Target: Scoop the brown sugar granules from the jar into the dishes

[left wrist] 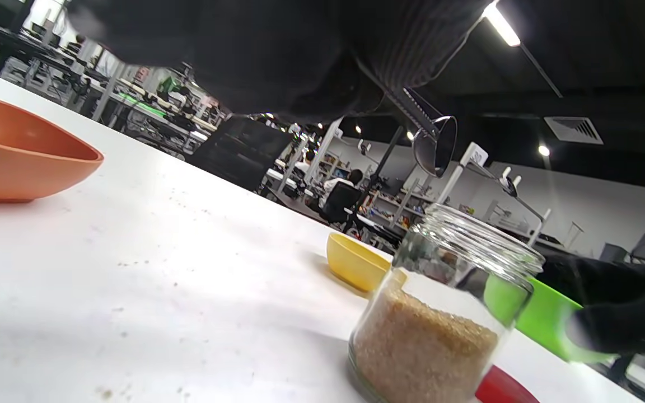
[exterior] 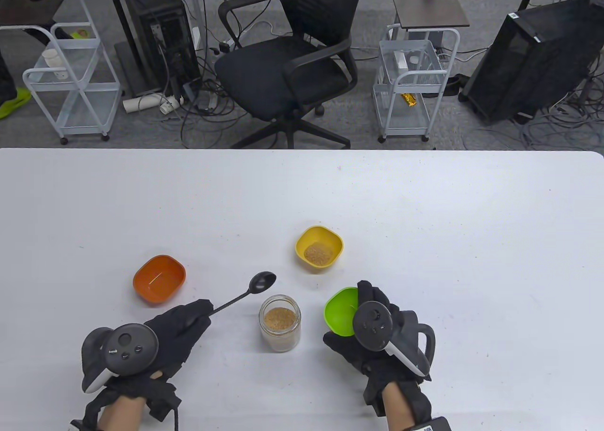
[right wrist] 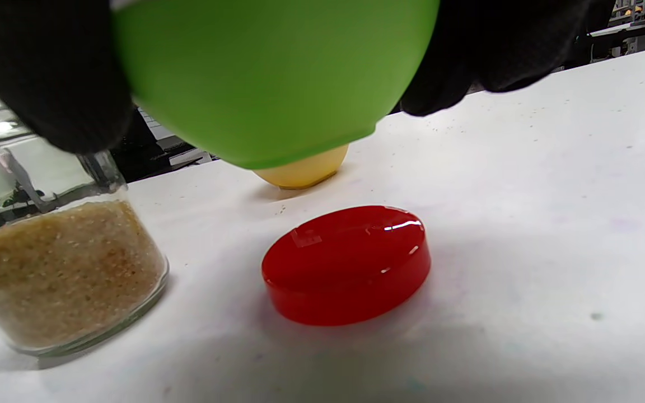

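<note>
An open glass jar (exterior: 280, 323) of brown sugar stands on the white table (exterior: 424, 204) between my hands; it also shows in the left wrist view (left wrist: 440, 313) and the right wrist view (right wrist: 59, 263). My left hand (exterior: 181, 325) holds a black spoon (exterior: 262, 283) by its handle, the bowl raised above and behind the jar and looking empty. My right hand (exterior: 368, 327) holds a green dish (exterior: 340, 311) lifted off the table to the right of the jar, seen from below in the right wrist view (right wrist: 272, 73). A yellow dish (exterior: 319, 247) holds sugar. An orange dish (exterior: 159, 279) sits to the left.
The jar's red lid (right wrist: 347, 263) lies on the table under the lifted green dish, hidden in the table view. An office chair (exterior: 288, 63), wire carts and computer towers stand beyond the table's far edge.
</note>
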Tool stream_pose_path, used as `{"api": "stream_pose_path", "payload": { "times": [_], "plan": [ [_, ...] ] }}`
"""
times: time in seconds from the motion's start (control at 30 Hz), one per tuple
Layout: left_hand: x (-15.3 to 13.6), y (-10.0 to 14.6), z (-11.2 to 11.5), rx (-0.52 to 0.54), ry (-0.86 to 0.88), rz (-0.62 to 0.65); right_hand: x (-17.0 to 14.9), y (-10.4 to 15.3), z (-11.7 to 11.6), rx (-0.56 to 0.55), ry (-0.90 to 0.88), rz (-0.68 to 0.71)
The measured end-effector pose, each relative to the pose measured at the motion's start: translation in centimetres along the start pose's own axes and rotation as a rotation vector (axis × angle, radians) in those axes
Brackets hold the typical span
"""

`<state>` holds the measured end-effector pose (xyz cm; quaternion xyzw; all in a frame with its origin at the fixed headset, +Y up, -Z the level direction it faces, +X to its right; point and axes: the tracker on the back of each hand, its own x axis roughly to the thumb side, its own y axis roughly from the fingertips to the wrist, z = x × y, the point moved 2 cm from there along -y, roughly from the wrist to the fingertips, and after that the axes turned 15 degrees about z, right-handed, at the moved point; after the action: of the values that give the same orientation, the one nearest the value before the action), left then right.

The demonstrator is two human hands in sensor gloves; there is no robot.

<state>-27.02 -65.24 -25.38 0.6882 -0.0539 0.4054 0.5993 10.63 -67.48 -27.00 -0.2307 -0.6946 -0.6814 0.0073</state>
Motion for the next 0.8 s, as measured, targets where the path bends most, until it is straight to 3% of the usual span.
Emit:
{"api": "stream_pose_path", "payload": {
  "times": [0.47,0.8],
  "plan": [
    [2.7,-2.5,-1.8,-0.186,-0.108,0.071,-0.1,0.1,0.2,-0.012,-0.009,0.005],
    [5.7,-5.6,-2.8,-0.441,-0.321,0.073,-0.2,0.1,0.1,-0.008,-0.009,0.002]
  ]
}}
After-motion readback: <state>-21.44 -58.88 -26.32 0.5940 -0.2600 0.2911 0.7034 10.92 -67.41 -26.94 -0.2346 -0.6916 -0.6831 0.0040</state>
